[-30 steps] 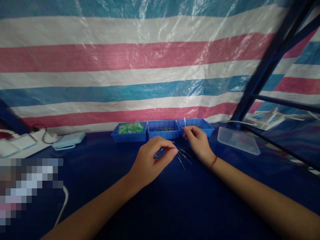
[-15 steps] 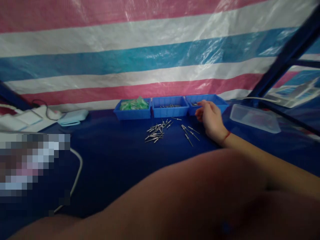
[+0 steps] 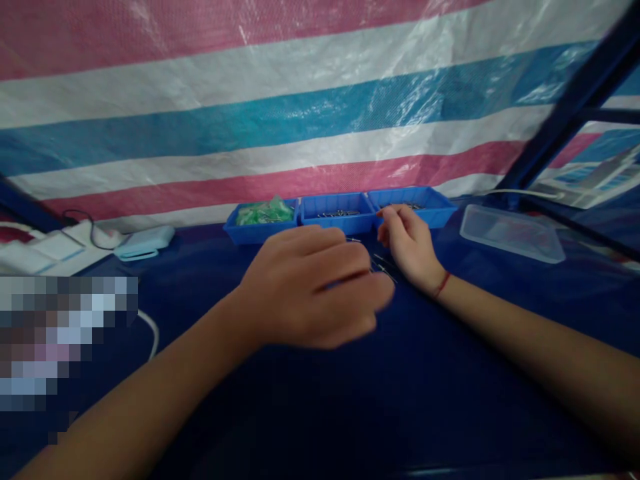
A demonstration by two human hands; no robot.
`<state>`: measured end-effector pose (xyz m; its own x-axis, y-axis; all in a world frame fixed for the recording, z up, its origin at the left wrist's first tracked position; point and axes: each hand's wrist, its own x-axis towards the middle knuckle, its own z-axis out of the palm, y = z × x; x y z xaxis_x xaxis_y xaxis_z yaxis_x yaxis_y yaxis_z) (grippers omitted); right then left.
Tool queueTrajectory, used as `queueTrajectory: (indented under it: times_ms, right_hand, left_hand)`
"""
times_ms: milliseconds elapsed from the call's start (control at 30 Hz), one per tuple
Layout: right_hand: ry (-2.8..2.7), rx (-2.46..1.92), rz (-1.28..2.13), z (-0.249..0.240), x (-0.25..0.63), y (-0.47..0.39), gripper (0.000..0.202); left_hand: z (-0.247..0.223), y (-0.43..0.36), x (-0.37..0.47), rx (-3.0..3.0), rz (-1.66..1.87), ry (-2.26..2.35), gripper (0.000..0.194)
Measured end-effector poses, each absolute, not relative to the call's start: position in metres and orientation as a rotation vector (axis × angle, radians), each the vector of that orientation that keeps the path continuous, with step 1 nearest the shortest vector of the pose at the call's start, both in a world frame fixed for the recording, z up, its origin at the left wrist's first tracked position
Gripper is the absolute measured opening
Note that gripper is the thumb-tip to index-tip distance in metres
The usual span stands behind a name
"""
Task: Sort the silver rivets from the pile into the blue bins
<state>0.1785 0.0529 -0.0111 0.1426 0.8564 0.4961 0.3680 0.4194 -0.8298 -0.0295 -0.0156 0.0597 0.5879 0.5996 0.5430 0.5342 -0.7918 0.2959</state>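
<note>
My left hand (image 3: 315,287) is over the middle of the dark blue table, its fingers curled and partly bunched; what they hold, if anything, is hidden. It covers most of the loose rivets. Just in front of the right blue bin (image 3: 435,207), my right hand (image 3: 410,250), with a red string at the wrist, has bent fingers whose tips are partly hidden. Between the two hands a few metal rivets (image 3: 384,268) lie on the table. More metal pieces lie in the middle bin (image 3: 337,222) and in the right bin.
The left bin (image 3: 260,232) holds a green plastic bag (image 3: 263,212). A clear plastic lid (image 3: 513,232) lies at the right. Light blue objects (image 3: 145,241) and a white cable (image 3: 150,327) are at the left. Striped sheeting (image 3: 300,100) hangs behind.
My left hand has come down over the rivets, and its arm no longer fills the foreground. My right hand has moved slightly left and toward me, away from the right bin.
</note>
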Motion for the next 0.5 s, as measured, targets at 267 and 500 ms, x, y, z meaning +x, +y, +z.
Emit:
queueTrajectory:
  times_ms: [267,500]
  right_hand:
    - [-1.903,-1.119,0.211,-0.012,0.171,0.036,0.018]
    - [-1.975,-1.082,0.076,-0.013,0.170,0.037,0.014]
  left_hand:
    - [0.002,0.055,-0.052,2.804,0.922,1.209,0.020]
    - [-0.013,0.056,-0.050,2.715,0.689,1.364,0.033]
